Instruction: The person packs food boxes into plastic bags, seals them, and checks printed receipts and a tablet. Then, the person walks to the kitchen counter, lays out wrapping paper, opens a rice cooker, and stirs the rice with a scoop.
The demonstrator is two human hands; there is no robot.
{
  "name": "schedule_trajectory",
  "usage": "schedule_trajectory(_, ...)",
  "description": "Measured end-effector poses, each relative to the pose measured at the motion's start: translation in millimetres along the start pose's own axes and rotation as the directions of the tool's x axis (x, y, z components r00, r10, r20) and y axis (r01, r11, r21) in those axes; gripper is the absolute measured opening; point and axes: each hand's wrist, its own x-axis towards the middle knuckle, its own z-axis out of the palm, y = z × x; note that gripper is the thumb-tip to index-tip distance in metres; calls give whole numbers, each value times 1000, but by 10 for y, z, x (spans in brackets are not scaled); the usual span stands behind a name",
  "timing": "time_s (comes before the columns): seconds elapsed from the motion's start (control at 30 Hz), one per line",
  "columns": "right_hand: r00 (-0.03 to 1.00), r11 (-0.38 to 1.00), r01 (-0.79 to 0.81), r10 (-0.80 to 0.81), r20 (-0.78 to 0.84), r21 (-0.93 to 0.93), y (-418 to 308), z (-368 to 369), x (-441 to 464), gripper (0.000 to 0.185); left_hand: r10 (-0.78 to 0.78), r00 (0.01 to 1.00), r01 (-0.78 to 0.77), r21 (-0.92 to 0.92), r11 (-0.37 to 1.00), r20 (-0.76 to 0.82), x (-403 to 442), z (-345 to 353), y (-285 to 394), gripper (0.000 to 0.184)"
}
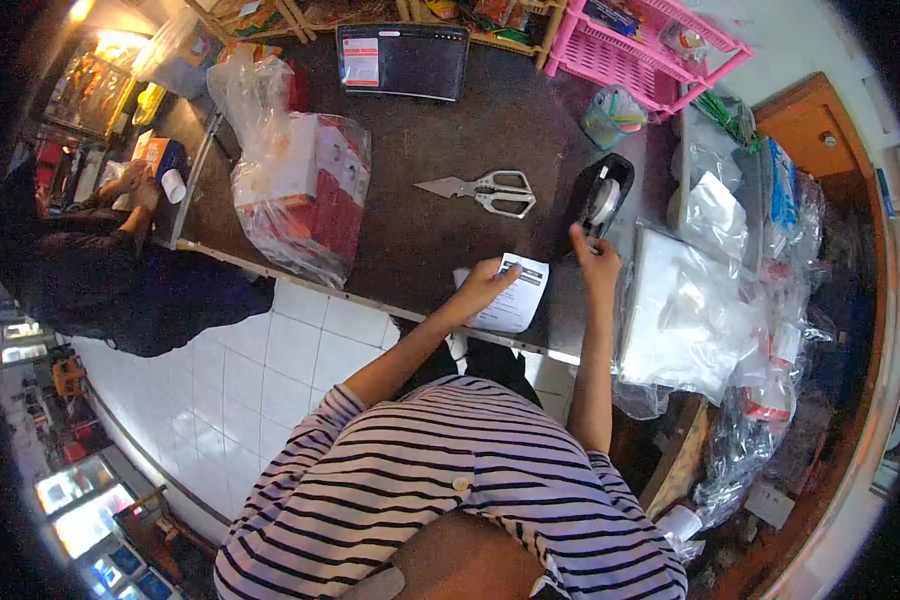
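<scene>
My left hand [487, 287] grips a white printed paper slip [518, 305] by its upper left side, with the thumb on top. The slip hangs over the table's front edge. My right hand [598, 262] is at the near end of a black tape dispenser [620, 168] holding a tape roll [604, 202]. Its thumb and fingers are drawn together in a pinch; any tape between them is too small to see. Scissors [500, 192] with grey handles lie shut on the dark table [410, 240], beyond the slip.
A plastic-wrapped parcel [305, 190] sits left, and a tablet [402, 62] at the back. A pen cup [612, 118] and pink rack [650, 60] stand back right. Clear plastic bags [680, 300] lie right. Another person's hands [142, 190] are at far left.
</scene>
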Motion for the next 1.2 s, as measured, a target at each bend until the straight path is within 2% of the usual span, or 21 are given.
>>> schedule_trajectory(0.07,957,914,-246,177,228,322,-407,-268,-100,55,-42,998,44,-46,998,43,122,110,-233,26)
schedule_trajectory(0.13,970,895,-148,49,238,421,-350,-212,-45,49,-143,983,159,-142,977,118,205,276,-205,23)
schedule_trajectory(0.23,978,848,52,-150,144,527,-417,-530,-483,38,-121,976,159,-218,963,179,222,505,-211,26)
schedule_trajectory(0.3,985,858,52,-130,116,511,-511,-873,-1276,37,-131,967,190,-277,942,218,156,582,-234,29)
schedule_trajectory(0.37,974,881,10,-116,195,474,-177,-870,-1883,42,-229,937,326,-424,845,265,-75,666,-12,32)
schedule_trajectory(0.4,881,930,-207,42,471,304,108,-750,-1934,45,-207,920,325,-352,878,332,-145,678,64,32)
schedule_trajectory(0.43,699,927,-365,214,682,84,408,-643,-1945,50,-167,949,231,-227,946,268,-223,721,-41,31)
schedule_trajectory(0.5,747,997,52,0,665,-58,843,-603,-1892,38,-134,948,128,39,991,287,-317,784,43,27)
schedule_trajectory(0.57,672,935,247,22,740,-253,356,-1034,-1495,33,-210,949,231,-66,971,234,-356,764,-148,28)
schedule_trajectory(0.6,703,996,83,-76,707,24,707,-963,-1149,39,-251,944,272,-73,960,215,-357,731,-187,28)
schedule_trajectory(0.63,896,966,23,-135,424,258,416,-1029,-1038,42,-293,936,313,-83,946,194,-380,697,-206,28)
schedule_trajectory(0.67,928,976,85,-151,342,201,191,-949,-800,41,-300,935,327,-135,935,191,-417,699,-187,27)
schedule_trajectory(0.77,821,793,-305,-61,568,527,-33,-508,-458,34,-253,950,266,-54,962,184,-433,678,-263,30)
schedule_trajectory(0.87,928,798,-24,-206,310,602,163,-231,-458,31,-303,936,292,85,953,181,-431,556,-568,34)
schedule_trajectory(0.97,979,953,-97,40,201,286,710,99,-535,26,-104,978,46,300,953,180,-639,277,-848,39)
schedule_trajectory(1.0,982,914,-69,-9,190,400,647,97,-549,26,-241,963,180,369,912,124,-725,112,-830,41)
schedule_trajectory(1.07,984,794,-31,-84,160,607,420,-4,-689,25,-286,954,168,636,753,86,-886,-355,-195,43)
schedule_trajectory(1.1,981,750,-87,-49,187,655,96,-44,-700,25,-151,987,91,614,784,47,-1040,-674,199,44)
schedule_trajectory(1.13,975,704,-157,-4,224,693,-329,-98,-857,25,-105,993,114,739,664,-58,-1179,-1066,385,40)
schedule_trajectory(1.17,962,652,-239,56,269,719,-727,-131,-1086,26,-29,984,131,612,780,-173,-1370,-1496,527,35)
schedule_trajectory(1.2,973,646,-153,-34,229,748,-1159,-89,-1255,26,-87,937,272,551,789,-337,-1624,-1837,1073,29)
